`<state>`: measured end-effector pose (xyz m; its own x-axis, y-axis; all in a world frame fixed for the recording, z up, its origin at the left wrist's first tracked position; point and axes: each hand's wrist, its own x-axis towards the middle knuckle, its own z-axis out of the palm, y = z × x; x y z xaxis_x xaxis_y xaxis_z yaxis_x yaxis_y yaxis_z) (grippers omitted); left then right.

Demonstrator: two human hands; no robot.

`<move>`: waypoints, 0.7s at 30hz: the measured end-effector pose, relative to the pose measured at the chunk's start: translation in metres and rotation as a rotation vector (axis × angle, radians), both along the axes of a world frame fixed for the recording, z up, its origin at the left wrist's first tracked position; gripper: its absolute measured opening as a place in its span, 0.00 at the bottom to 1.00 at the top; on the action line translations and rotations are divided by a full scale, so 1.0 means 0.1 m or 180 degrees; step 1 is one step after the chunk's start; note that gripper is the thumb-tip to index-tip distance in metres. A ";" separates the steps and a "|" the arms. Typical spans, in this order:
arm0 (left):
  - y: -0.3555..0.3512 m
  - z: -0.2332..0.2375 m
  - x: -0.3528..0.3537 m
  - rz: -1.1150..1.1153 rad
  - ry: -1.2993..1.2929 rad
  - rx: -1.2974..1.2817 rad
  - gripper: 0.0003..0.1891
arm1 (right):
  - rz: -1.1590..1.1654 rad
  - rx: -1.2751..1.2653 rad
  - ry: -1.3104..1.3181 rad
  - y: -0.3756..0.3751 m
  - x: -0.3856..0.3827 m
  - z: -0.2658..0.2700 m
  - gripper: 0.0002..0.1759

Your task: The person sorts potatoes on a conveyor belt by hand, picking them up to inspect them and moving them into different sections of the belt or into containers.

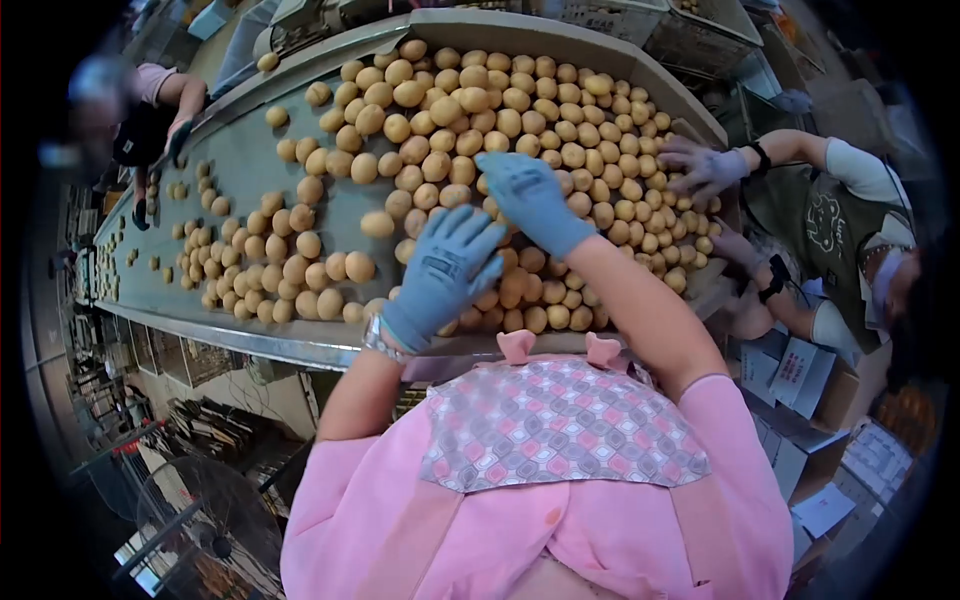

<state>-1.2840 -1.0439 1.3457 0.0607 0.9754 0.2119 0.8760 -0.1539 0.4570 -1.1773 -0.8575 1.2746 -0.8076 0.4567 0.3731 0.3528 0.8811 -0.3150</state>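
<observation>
Many round yellow-brown fruits or tubers point(470, 100) lie on a grey-green belt point(245, 160), packed densely at the right and more loosely toward the left. My left hand point(448, 265), in a blue glove, rests palm down over them near the belt's front edge, its fingers spread. Further right and slightly farther from me, my right hand point(528, 195), also blue-gloved, lies over the pile, fingers extended toward the upper left. Both palms are hidden, and no item shows gripped in either hand.
A co-worker point(850, 230) at the right has gloved hands on the pile. Another person point(150, 110) stands at the far left side. Metal edging point(240, 342) borders the belt. Open cardboard boxes point(825, 385) stand at lower right, a fan point(215, 530) at lower left.
</observation>
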 end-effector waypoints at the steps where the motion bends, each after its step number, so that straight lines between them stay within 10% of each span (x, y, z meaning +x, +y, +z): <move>1: -0.03 0.00 0.03 -0.0010 -0.0062 -0.0020 0.22 | -0.0231 0.0362 -0.0407 -0.03 -0.17 -0.06 0.10; 5: -0.11 0.04 -0.06 0.0239 -0.0133 -0.0155 0.19 | -0.1550 0.0384 -0.2017 -0.40 -0.83 0.06 0.03; 11: -0.58 -0.06 -0.45 0.1396 0.0314 0.0176 0.21 | -0.1154 0.0774 -0.1328 -0.19 -0.71 -0.17 0.03; 17: -1.06 -0.07 -0.76 0.1686 0.0188 0.0351 0.27 | -0.0125 -0.1355 0.1372 0.17 -0.08 0.10 0.18; 21: -1.24 0.01 -1.15 0.1501 0.0356 0.0167 0.32 | 0.0252 -0.3990 -0.0973 0.37 0.43 0.93 0.20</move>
